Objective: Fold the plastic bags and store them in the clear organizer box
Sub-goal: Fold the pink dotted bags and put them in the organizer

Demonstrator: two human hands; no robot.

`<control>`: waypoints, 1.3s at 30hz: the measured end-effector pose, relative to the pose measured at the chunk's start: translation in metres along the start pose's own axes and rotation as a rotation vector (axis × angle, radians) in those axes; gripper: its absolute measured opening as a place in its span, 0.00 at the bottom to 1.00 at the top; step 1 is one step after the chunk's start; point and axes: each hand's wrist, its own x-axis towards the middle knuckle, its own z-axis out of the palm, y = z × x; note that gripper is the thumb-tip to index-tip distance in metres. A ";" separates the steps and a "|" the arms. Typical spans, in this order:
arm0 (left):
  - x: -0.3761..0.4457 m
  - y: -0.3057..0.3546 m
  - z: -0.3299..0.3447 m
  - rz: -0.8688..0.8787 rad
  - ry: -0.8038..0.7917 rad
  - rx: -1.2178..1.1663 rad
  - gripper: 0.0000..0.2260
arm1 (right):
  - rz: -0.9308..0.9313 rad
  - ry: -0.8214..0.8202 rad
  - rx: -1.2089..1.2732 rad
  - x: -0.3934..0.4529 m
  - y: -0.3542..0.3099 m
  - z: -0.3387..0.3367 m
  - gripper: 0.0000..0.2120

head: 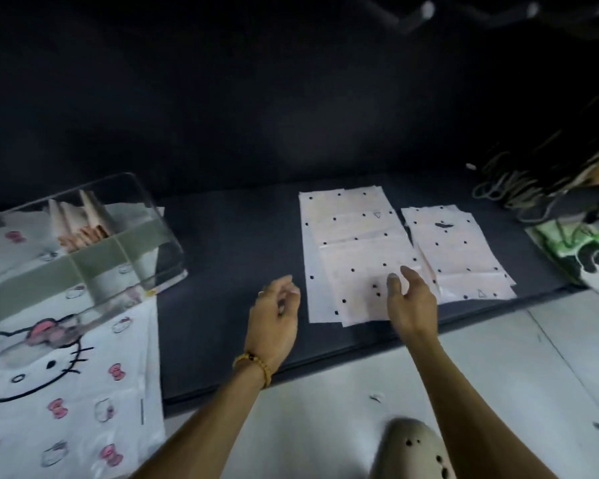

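Head view: I see the polka-dot bags (351, 250) lying flat at centre-right, thin, limp, likely slippery; I'd pinch a near corner. My right hand (410, 302) hovers spread above them, my left hand (274, 309) loosely curled, empty. The organizer box (83, 243) sits left.

Head cam, fwd-down, near mat (222, 236).

We saw a dark mat (229, 305) that lay on a pale tiled floor (498, 375). Behind it the wall (256, 98) was black, and light was weak.
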 end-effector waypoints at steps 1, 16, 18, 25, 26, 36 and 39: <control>0.004 -0.001 0.012 0.015 -0.037 0.067 0.12 | -0.002 -0.027 -0.078 0.008 0.014 -0.008 0.23; 0.046 -0.015 0.091 0.458 -0.270 0.862 0.16 | -0.485 -0.060 -0.446 0.024 0.050 -0.011 0.16; 0.043 -0.012 0.087 0.495 -0.201 0.847 0.09 | -0.547 -0.081 -0.369 0.016 0.041 -0.010 0.16; 0.011 -0.005 0.013 0.462 -0.082 0.714 0.06 | -0.727 -0.149 -0.286 -0.026 0.006 0.008 0.17; 0.003 -0.008 -0.005 0.444 -0.084 0.704 0.06 | -0.771 -0.168 -0.297 -0.036 0.001 0.014 0.17; -0.035 -0.031 -0.112 0.127 -0.292 0.767 0.02 | -0.839 -0.589 -0.432 -0.088 -0.001 0.060 0.33; -0.031 -0.030 -0.122 0.097 -0.214 0.624 0.03 | -0.799 -0.643 -0.418 -0.083 -0.002 0.052 0.31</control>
